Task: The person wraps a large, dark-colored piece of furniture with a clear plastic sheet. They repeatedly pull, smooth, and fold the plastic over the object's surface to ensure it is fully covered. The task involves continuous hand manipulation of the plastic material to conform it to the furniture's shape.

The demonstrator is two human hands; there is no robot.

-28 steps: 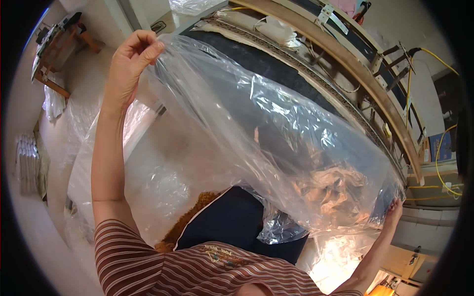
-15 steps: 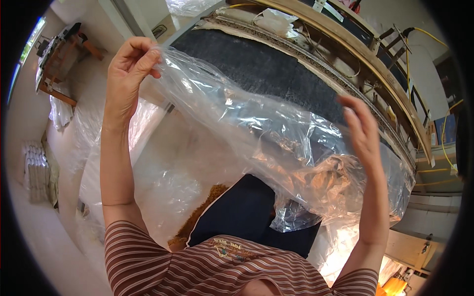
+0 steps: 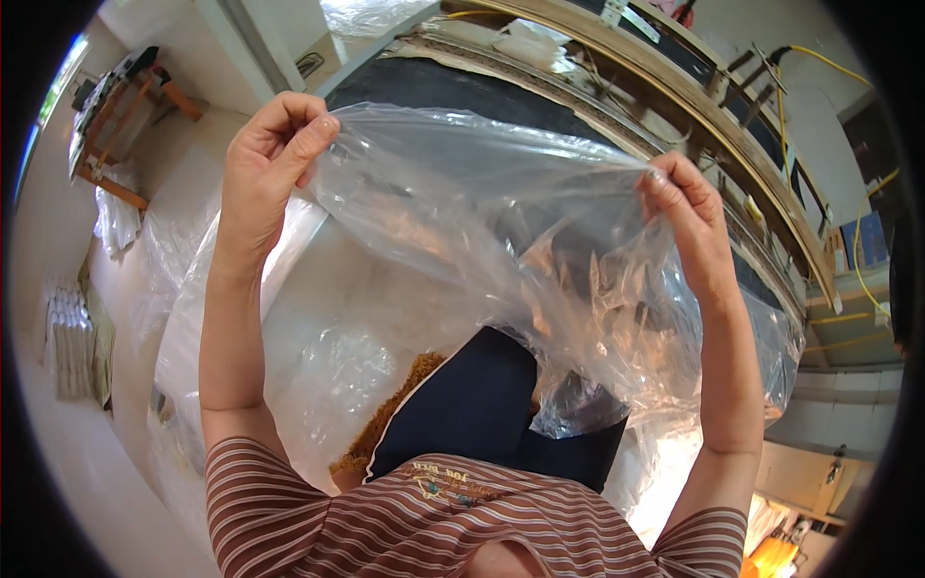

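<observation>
A sheet of clear plastic film (image 3: 453, 183) is stretched between my two raised hands. My left hand (image 3: 275, 159) pinches its upper left corner between thumb and fingers. At the right, my right hand (image 3: 684, 197) is closed on the film's upper edge. Below that edge the film hangs in loose, shiny folds over my lap and off to the right. Behind it lies the black surface of a long machine bed (image 3: 424, 85), partly seen through the plastic.
A long wooden and metal rail (image 3: 713, 101) runs along the machine's far side, with yellow cords (image 3: 829, 63) at the right. Stacked clear plastic bundles (image 3: 72, 337) stand by the left wall. A wooden stand (image 3: 111, 144) is at upper left. Brown fringed fabric (image 3: 385, 414) lies beside my leg.
My right hand, open and apart from the film before, has closed on its upper edge. My left hand has shifted slightly right and down. The film's upper edge is now drawn straighter.
</observation>
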